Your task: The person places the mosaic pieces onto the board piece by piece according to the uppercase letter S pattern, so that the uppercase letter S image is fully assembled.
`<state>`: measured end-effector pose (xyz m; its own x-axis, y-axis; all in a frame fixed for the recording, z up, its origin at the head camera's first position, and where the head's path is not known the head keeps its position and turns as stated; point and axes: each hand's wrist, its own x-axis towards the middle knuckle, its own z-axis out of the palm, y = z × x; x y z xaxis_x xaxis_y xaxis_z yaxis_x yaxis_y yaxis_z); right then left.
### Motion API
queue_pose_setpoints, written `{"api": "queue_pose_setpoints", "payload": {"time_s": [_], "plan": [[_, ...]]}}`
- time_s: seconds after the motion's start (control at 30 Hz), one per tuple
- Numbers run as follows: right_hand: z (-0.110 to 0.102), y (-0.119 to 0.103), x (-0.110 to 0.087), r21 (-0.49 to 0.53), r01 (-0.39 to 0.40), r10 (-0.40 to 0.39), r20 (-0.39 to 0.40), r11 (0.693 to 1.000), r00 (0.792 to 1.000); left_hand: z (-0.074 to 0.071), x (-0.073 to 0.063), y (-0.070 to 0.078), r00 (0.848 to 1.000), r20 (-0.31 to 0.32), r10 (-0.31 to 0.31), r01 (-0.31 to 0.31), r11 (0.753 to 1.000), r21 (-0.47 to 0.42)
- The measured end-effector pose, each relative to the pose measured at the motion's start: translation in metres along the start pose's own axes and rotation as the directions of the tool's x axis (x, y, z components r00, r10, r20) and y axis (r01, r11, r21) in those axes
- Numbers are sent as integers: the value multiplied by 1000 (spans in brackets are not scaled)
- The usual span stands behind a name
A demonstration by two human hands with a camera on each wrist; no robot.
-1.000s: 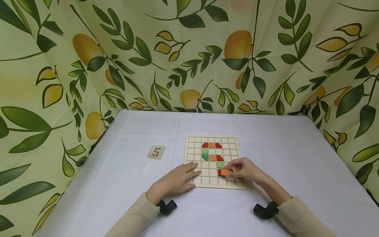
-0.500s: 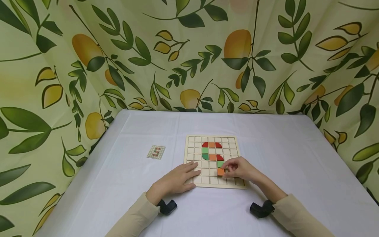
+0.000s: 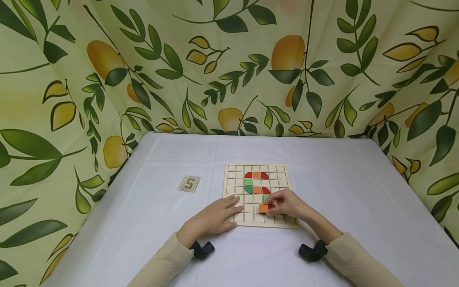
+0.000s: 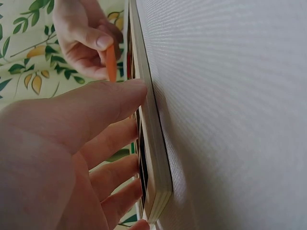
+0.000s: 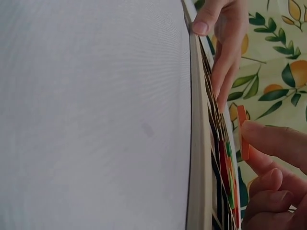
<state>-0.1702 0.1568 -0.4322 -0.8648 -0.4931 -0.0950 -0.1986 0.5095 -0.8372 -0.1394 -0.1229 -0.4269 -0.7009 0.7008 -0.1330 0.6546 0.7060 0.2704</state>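
A square orange tile (image 3: 263, 209) is pinched between the thumb and fingers of my right hand (image 3: 287, 203), over the lower part of a wooden grid board (image 3: 261, 225). In the right wrist view the tile (image 5: 243, 136) stands off the board's surface. Red, orange and green tiles (image 3: 257, 190) form a curving shape in the grid; a red one beneath my right fingers is partly hidden. My left hand (image 3: 213, 216) rests on the board's left side, fingers spread, thumb along the near edge (image 4: 153, 158).
A small card (image 3: 189, 184) with a grid and an S-shaped pattern lies left of the board. White cloth (image 3: 172, 155) covers the table. Behind it hangs a leaf-and-fruit curtain (image 3: 229, 99). Black wrist devices (image 3: 312, 251) sit near both sleeves.
My right hand has moved left across the board with the orange tile. The tile first covered the lower red tile and now lies left of it in view. My left hand stays put.
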Motion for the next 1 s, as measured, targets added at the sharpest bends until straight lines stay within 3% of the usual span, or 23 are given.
{"api": "queue_pose_setpoints", "payload": {"time_s": [0.73,1.0], "plan": [[12,-5,13,-78,-61,58,-42,995,997,-1,0,1,1000,13,-7,7,1000,-13],[14,-8,14,-125,-47,41,-54,991,998,-1,0,1,1000,4,-1,1,1000,-1]]}}
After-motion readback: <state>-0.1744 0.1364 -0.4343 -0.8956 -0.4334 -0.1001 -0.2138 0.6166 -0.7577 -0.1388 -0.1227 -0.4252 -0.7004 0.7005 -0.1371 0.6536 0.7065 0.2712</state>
